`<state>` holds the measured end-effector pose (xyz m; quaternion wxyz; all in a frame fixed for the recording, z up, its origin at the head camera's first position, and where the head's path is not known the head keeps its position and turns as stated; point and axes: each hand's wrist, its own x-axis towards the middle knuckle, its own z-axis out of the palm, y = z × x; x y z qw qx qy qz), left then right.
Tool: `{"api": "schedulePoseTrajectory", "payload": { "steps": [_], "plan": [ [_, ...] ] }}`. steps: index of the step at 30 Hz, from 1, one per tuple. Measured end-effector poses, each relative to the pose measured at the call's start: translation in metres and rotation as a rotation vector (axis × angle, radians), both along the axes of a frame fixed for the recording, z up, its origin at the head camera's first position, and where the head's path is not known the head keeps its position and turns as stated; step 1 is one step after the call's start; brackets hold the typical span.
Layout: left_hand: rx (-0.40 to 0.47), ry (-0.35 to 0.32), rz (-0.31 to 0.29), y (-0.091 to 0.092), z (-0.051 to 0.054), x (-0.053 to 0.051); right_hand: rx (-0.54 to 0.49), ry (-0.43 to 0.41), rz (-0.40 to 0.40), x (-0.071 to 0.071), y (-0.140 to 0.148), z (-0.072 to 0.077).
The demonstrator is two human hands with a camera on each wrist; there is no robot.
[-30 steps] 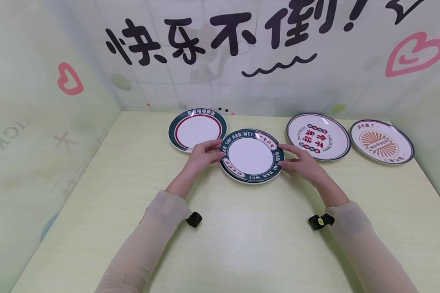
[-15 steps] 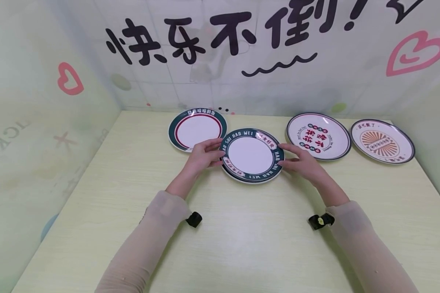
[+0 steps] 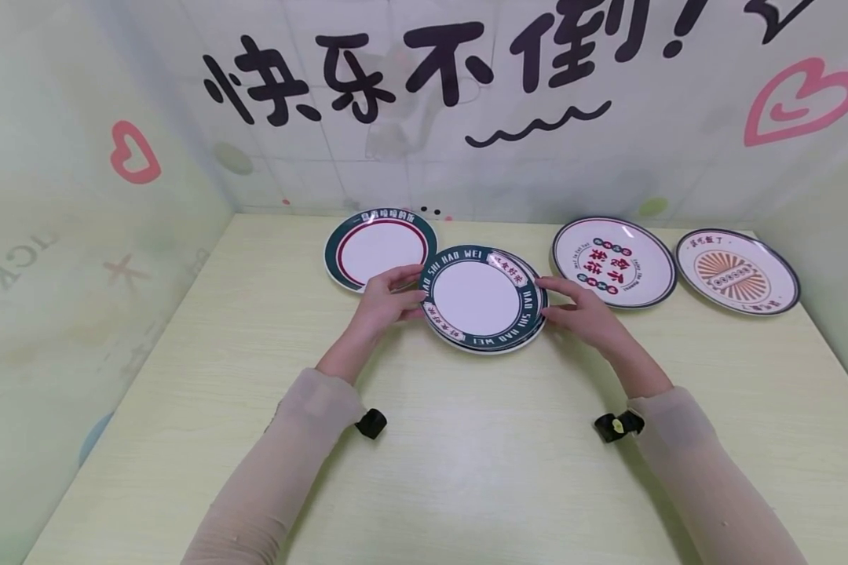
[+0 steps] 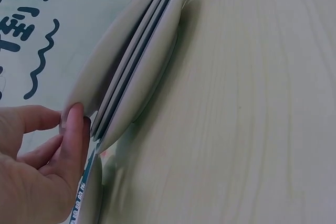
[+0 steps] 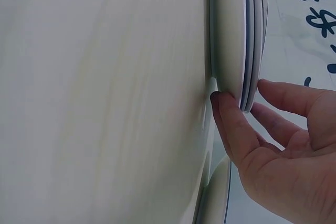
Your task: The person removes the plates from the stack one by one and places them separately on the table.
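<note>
Pinching the top plate (image 3: pixel 471 298) by its left edge, my left fingers (image 4: pixel 73 135) are clamped on the rim, and that side stands tilted up, apart from the lower plates (image 4: pixel 144 72). My right fingers (image 5: pixel 239 129) close on the lower plates' right edge from above and below. Half a second ago the top plate sat squarer; now it has shifted slightly left, baring more rim beneath at the right.
</note>
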<state>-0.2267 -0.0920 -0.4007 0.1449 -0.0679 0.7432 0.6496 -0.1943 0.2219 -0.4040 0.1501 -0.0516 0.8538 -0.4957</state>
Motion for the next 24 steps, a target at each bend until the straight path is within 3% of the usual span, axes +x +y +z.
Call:
{"api": "schedulePoseTrajectory", "payload": {
  "steps": [24],
  "plan": [
    [0.008, -0.016, 0.035, -0.0043, 0.0028, 0.0006, 0.056, -0.049, -0.038, -0.0027, 0.0001, 0.0002]
  ]
}}
